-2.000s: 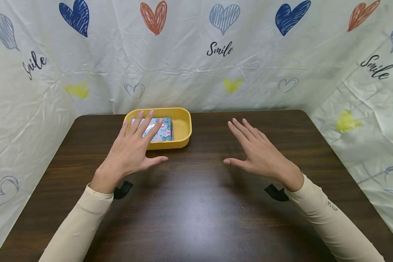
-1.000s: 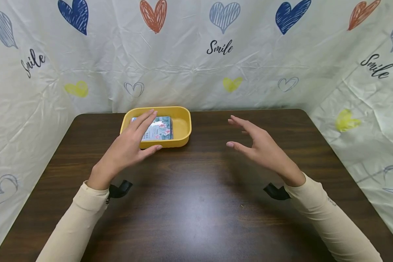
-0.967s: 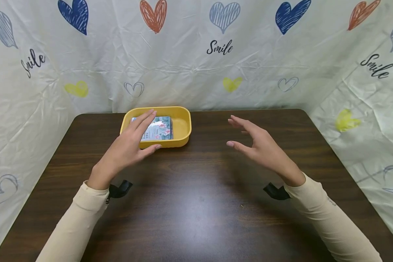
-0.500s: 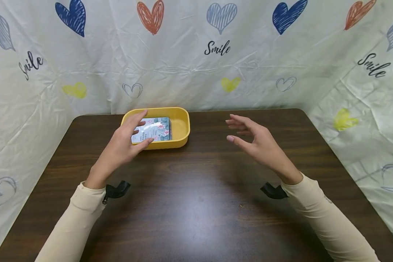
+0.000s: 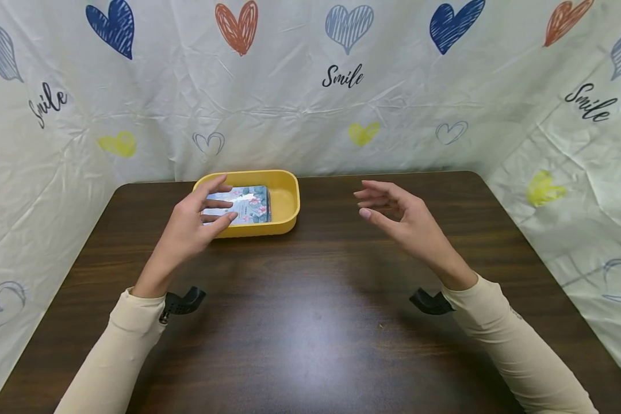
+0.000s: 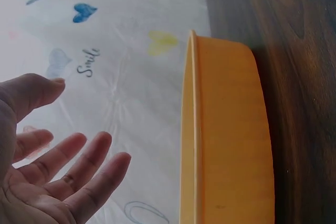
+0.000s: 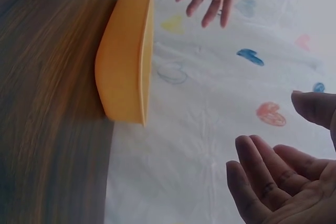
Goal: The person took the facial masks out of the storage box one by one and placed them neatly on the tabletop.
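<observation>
A yellow tray (image 5: 284, 201) stands at the back of the table, left of the middle. Inside it lies a flat blue floral packet (image 5: 253, 204), partly covered in the head view by my left hand (image 5: 188, 227). That hand hovers in front of the tray's left end, thumb and fingers spread apart, holding nothing. In the left wrist view, the left hand (image 6: 63, 166) is raised clear of the tray's yellow wall (image 6: 231, 129). My right hand (image 5: 403, 218) hangs over the table's right half, fingers loosely bent and nothing in the palm, as the right hand (image 7: 289, 177) also shows in its wrist view.
The dark wooden table (image 5: 310, 299) ends at a white cloth (image 5: 290, 138) printed with hearts and "Smile". Black straps (image 5: 186, 300) sit at both wrists, below pale sleeves (image 5: 114, 351). A tiny speck (image 5: 381, 326) lies on the table.
My left hand has turned from palm-down to thumb-side up and shifted left, uncovering more of the packet. The right hand has turned likewise, its fingers bending a little. The tray stays put.
</observation>
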{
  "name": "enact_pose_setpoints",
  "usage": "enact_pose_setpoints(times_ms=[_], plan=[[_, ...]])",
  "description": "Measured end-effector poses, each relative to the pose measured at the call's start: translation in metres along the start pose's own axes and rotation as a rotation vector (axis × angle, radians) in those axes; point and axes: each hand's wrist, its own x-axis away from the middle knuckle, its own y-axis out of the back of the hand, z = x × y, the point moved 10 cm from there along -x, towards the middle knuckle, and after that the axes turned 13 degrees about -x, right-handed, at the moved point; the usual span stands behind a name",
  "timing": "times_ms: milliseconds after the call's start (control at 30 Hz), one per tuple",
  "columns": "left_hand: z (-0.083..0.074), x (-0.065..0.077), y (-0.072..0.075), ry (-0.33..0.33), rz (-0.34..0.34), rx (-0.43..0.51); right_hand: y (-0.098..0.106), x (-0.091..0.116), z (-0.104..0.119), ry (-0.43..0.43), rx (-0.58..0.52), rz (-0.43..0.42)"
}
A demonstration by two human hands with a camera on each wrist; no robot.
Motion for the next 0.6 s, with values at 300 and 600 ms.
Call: enact_pose_setpoints(times_ms=[300, 600], plan=[[0.009, 0.003, 0.002, 0.126, 0.008, 0.121, -0.003, -0.001, 0.004, -0.009, -0.047, -0.013], [0.018, 0.004, 0.007, 0.188, -0.006, 0.219, -0.002, -0.002, 0.001, -0.027, -0.022, -0.016]])
